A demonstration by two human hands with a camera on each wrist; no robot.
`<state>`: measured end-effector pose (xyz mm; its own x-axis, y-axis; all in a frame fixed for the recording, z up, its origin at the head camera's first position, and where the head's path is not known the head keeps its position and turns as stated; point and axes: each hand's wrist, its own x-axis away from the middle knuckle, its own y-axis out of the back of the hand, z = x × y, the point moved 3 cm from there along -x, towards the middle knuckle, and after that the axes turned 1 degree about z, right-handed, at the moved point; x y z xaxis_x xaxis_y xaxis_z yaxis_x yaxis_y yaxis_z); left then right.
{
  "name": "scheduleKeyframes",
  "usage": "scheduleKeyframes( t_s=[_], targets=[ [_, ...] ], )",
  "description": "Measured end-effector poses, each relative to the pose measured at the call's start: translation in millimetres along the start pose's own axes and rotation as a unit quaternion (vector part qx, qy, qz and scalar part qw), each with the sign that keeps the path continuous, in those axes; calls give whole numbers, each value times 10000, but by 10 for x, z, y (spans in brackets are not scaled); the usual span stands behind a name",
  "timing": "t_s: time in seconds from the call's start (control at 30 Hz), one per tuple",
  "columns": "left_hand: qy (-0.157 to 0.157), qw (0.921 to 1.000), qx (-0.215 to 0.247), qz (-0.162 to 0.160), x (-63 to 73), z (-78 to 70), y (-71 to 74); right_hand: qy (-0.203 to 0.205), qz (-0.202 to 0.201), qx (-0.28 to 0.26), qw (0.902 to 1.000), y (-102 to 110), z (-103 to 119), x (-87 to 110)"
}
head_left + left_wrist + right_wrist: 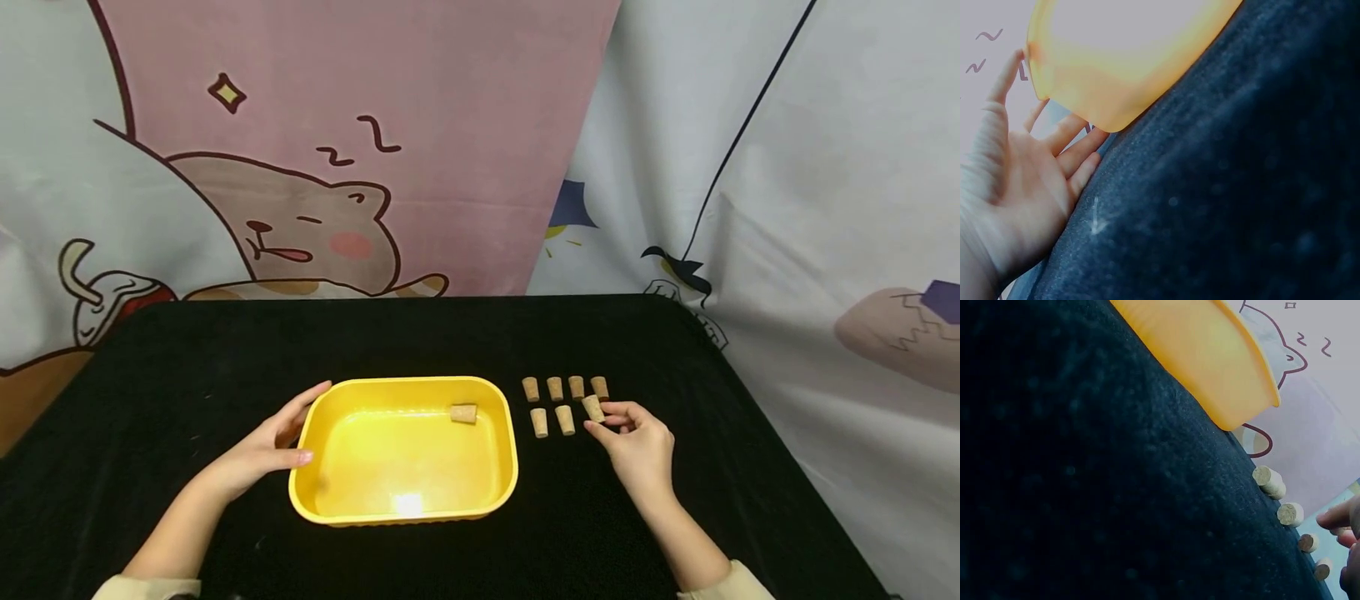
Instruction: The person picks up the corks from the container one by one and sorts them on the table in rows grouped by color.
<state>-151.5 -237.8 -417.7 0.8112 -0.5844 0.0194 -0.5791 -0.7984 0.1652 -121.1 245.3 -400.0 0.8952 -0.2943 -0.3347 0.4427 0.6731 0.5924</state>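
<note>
My left hand [258, 454] holds the left end of a yellow plastic basin [403, 518], thumb over the rim and fingers along the outer wall. The left wrist view shows the same grip, with fingertips against the basin's side. One cork stopper [463, 413] lies on its side inside the basin, near the right back corner. To the basin's right, my right hand [641, 446] pinches a slightly tilted cork stopper [592, 408] between thumb and fingers. In the right wrist view only some fingertips [1335, 515] show at the edge, and that stopper is hidden.
Several cork stoppers stand in two rows beside the basin, including a back-row stopper [554, 388] and a front-row stopper [539, 422]. A black cloth [420, 342] covers the table. Behind it hangs a cartoon-printed curtain [480, 167].
</note>
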Motion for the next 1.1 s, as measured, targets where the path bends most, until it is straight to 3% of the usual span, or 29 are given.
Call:
scheduleKeyframes(
  t_s=[0.7,1.1],
  targets=[
    [45,9999,-105,-114,13,9,-4,-426,621,303,9967,-82,-112,-10],
    [48,9998,-123,-140,8,16,-2,-367,948,470,9937,-87,-119,-25]
  ],
)
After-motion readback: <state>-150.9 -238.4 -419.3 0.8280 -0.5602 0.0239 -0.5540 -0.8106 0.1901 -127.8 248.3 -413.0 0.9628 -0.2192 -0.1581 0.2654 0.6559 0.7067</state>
